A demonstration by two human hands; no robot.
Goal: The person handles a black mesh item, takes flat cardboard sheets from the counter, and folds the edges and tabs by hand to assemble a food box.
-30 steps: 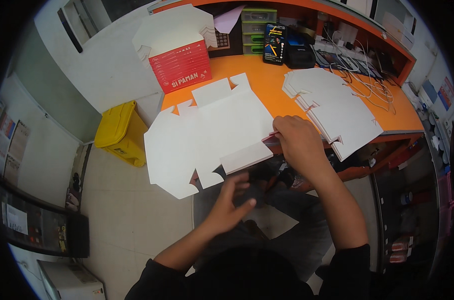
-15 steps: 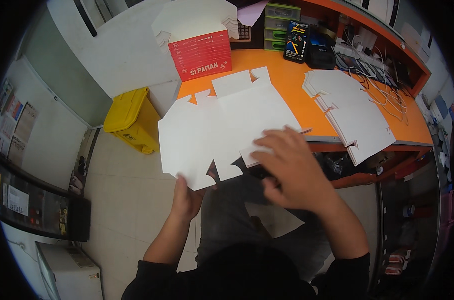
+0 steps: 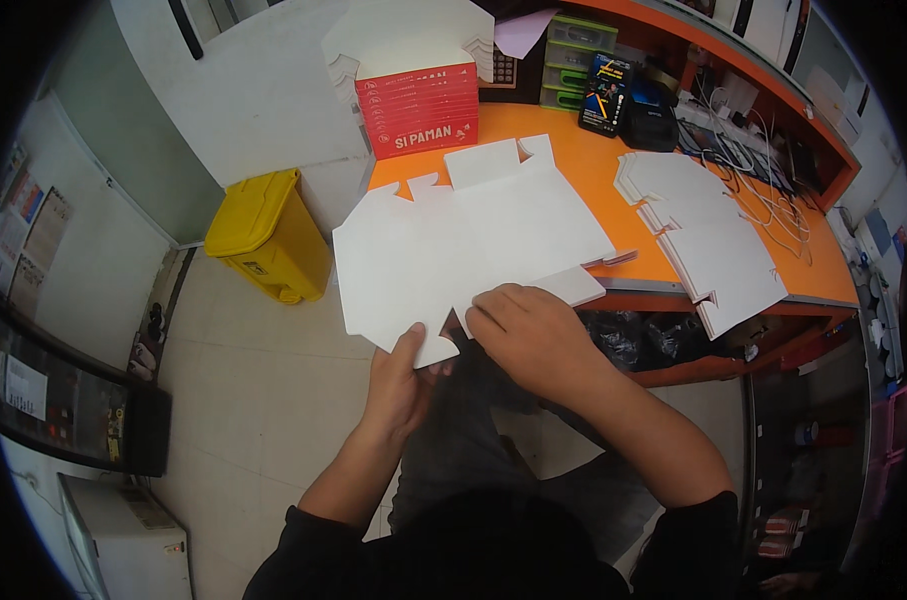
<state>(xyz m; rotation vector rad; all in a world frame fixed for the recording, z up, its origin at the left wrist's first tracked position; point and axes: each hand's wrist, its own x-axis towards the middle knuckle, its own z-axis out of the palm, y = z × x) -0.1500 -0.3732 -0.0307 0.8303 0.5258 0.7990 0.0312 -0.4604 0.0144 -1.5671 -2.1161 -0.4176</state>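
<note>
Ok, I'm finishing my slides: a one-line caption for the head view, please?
Left hand grips and right hand touches the near edge of white cut-out card at an orange desk.

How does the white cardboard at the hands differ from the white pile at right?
The left hand holds the near cardboard; no hand touches the right pile. The near cardboard juts far past the desk; the right pile lies mostly on it. Both are white, with notched edges.

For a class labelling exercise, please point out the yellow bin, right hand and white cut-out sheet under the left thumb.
Yellow bin [image 3: 287, 243], head view: its side wall.
Right hand [image 3: 531, 335], head view: back of the hand.
White cut-out sheet [image 3: 458, 240], head view: middle panel.
</note>
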